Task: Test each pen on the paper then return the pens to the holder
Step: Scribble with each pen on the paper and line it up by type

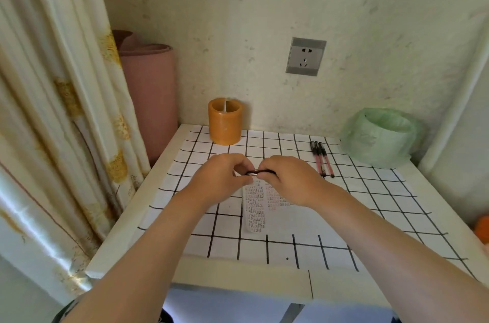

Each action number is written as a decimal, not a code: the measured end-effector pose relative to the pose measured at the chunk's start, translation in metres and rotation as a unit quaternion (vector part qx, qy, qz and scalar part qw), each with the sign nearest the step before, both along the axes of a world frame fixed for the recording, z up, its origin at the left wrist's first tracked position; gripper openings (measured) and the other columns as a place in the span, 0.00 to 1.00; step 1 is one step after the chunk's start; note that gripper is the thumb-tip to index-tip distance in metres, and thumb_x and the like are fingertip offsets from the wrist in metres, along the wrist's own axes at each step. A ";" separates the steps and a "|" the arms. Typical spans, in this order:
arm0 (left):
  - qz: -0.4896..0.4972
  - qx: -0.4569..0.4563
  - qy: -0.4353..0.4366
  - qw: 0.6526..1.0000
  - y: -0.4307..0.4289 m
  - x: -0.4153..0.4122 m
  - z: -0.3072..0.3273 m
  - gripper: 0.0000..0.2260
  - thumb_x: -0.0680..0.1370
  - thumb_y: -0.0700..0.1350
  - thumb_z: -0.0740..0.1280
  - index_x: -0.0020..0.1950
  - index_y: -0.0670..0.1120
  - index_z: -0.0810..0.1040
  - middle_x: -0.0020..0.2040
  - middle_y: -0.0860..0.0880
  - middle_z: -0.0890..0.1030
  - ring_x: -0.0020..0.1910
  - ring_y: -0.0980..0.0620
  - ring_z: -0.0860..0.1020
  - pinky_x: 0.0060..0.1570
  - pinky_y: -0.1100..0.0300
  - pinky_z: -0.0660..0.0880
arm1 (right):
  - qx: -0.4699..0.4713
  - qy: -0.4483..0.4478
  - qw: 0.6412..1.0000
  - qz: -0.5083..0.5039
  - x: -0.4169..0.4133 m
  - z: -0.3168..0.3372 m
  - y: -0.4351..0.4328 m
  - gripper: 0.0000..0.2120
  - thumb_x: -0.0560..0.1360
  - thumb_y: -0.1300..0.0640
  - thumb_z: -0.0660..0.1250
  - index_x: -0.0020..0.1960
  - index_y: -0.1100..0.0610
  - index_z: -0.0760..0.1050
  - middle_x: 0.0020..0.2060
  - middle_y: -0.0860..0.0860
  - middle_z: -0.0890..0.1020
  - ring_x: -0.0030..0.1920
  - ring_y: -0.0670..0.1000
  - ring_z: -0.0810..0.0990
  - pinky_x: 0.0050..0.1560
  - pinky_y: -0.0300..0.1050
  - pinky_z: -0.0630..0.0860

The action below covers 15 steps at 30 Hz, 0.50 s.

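A white table (238,281) carries a white cover (383,191) ruled with black grid lines, which reaches nearly to every edge. At the back right corner sits a round container wrapped in a pale green plastic bag (381,137). Off the back left corner a pink roll (150,95) stands upright against the wall (264,4), beside a cream curtain (53,110) with gold patches. A grey socket (305,56) is set in the wall above the back edge. Something orange (482,228) shows past the right edge.

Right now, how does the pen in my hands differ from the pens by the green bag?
The held pen is pinched between left hand and right hand, crosswise over the paper; the spare pens lie untouched, pointing away. The held pen shows black, the spare pens pink barrels. None is in the holder.
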State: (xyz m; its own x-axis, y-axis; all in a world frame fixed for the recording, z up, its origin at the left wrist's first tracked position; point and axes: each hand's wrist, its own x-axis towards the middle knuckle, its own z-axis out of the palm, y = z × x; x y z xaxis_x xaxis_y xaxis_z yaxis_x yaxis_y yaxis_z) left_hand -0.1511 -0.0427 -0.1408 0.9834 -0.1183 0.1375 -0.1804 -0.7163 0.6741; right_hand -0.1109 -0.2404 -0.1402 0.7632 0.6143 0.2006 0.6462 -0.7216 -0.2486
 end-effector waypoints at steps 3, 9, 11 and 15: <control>-0.012 0.003 -0.006 1.000 -0.010 0.005 -0.003 0.05 0.75 0.49 0.73 0.47 0.58 0.81 0.43 0.62 0.82 0.35 0.65 0.75 0.40 0.64 0.71 | 0.017 0.035 0.999 -0.002 -0.001 -0.006 -0.007 0.09 0.81 0.50 0.60 0.51 0.52 0.77 0.41 0.45 0.78 0.42 0.48 0.76 0.44 0.50 0.75; -0.024 0.002 -0.011 1.000 -0.026 0.011 -0.007 0.03 0.76 0.49 0.73 0.46 0.57 0.80 0.42 0.62 0.82 0.35 0.63 0.75 0.39 0.64 0.72 | 0.027 0.045 0.999 -0.009 -0.004 -0.015 -0.019 0.11 0.83 0.53 0.59 0.48 0.57 0.77 0.37 0.49 0.77 0.38 0.50 0.74 0.38 0.45 0.68; -0.039 0.009 -0.013 0.999 -0.031 0.013 -0.009 0.02 0.76 0.50 0.73 0.46 0.56 0.80 0.41 0.61 0.81 0.36 0.61 0.76 0.41 0.60 0.76 | 0.015 0.023 1.000 -0.011 -0.004 -0.020 -0.023 0.10 0.82 0.53 0.58 0.48 0.55 0.76 0.36 0.47 0.75 0.37 0.50 0.74 0.37 0.46 0.68; -0.055 0.023 -0.005 0.998 -0.037 0.019 -0.014 0.03 0.76 0.50 0.73 0.44 0.56 0.80 0.40 0.60 0.81 0.40 0.57 0.79 0.47 0.50 0.79 | -0.020 -0.037 0.999 -0.033 -0.004 -0.027 -0.034 0.11 0.83 0.48 0.56 0.52 0.49 0.76 0.35 0.46 0.78 0.36 0.51 0.76 0.34 0.45 0.66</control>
State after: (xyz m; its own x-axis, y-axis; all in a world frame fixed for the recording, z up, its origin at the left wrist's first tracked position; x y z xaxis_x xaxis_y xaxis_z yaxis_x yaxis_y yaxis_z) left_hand -0.1321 -0.0801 -0.1552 0.9629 -0.2315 0.1386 -0.2656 -0.7226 0.6382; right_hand -0.1149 -0.2740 -0.1676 0.7858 0.5725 0.2342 0.6130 -0.7714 -0.1710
